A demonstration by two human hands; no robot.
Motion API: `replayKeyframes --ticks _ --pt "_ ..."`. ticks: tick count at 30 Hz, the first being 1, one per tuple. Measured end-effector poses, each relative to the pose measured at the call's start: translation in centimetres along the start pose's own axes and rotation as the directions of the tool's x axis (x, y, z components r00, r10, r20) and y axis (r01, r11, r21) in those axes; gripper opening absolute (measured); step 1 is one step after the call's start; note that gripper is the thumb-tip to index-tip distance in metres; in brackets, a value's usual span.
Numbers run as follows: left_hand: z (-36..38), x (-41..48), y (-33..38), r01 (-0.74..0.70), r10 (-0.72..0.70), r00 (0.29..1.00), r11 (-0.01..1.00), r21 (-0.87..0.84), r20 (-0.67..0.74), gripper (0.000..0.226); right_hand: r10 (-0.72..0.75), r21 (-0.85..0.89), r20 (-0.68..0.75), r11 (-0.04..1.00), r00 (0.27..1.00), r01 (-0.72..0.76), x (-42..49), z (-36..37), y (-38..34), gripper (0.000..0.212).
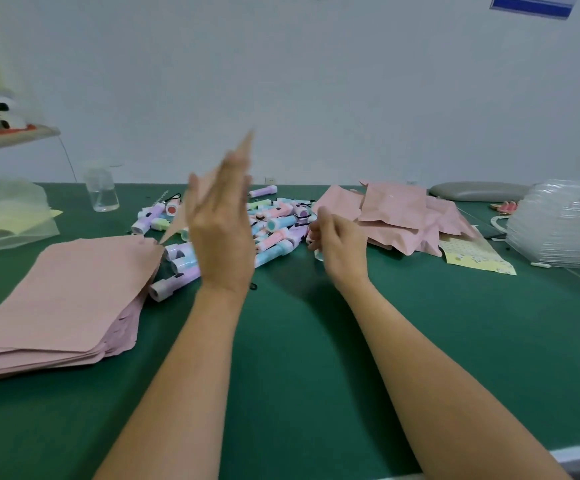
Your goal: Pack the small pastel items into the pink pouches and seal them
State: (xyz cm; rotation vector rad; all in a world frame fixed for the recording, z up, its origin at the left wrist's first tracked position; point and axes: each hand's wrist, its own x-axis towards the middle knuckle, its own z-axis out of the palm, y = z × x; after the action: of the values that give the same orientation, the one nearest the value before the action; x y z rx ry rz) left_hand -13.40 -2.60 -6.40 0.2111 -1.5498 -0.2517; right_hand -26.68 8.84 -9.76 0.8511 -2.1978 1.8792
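Note:
My left hand (221, 233) is raised over the green table (299, 358) and holds one flat pink pouch (243, 150) upright; the pouch is blurred with motion. A pile of small pastel torch-like items (278, 220) lies behind both hands. My right hand (340, 244) hovers at the pile's right edge, fingers curled round a small pale item (319, 255) that is mostly hidden. A stack of flat empty pink pouches (74, 292) lies at the left. A heap of filled pink pouches (403, 216) lies at the right.
A clear cup (103, 194) and a translucent plastic bag (4, 216) stand at the back left. At the right are a stack of clear plastic trays (558, 223), a yellow patterned sheet (475, 254) and a grey pad (479, 190). The table's front edge (576, 452) shows bottom right.

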Motion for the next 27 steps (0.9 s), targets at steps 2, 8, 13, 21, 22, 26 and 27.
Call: replayKeyframes --ticks 2,8,13,21,22,26,27 --pt "0.9 -2.2 0.7 -0.092 0.099 0.973 0.995 -0.044 0.21 0.041 0.174 0.401 0.226 0.88 0.959 -0.254 -0.2 -0.1 -0.7 0.07" --pt "2.2 -4.4 1.9 0.082 0.106 0.769 0.962 -0.262 0.63 0.033 0.209 0.494 0.331 0.792 0.92 -0.357 0.1 -0.9 0.1 0.036" --pt "2.2 -4.8 1.0 0.093 0.046 0.761 0.98 -0.179 0.647 0.043 0.158 0.362 0.336 0.889 0.929 -0.281 0.5 -2.1 1.2 0.025" --pt "2.2 -4.6 0.4 0.404 -0.3 0.768 0.912 -0.065 0.566 0.025 -0.056 0.321 0.194 0.947 0.979 -0.009 0.1 -1.8 0.0 0.027" --pt "2.2 -4.5 0.5 0.442 -0.304 0.749 0.891 -0.102 0.589 0.022 -0.067 0.291 0.176 0.957 0.982 0.013 0.0 -1.7 -0.1 0.027" --pt "2.0 -4.5 0.7 0.579 -0.301 0.698 0.771 -0.264 0.65 0.008 -0.128 0.223 0.146 0.97 0.981 0.093 -0.2 -1.8 -0.5 0.019" --pt "1.9 -4.5 0.6 0.603 -0.303 0.681 0.748 -0.277 0.666 0.006 -0.158 0.207 0.15 0.97 0.976 0.125 -0.2 -1.9 -0.5 0.018"
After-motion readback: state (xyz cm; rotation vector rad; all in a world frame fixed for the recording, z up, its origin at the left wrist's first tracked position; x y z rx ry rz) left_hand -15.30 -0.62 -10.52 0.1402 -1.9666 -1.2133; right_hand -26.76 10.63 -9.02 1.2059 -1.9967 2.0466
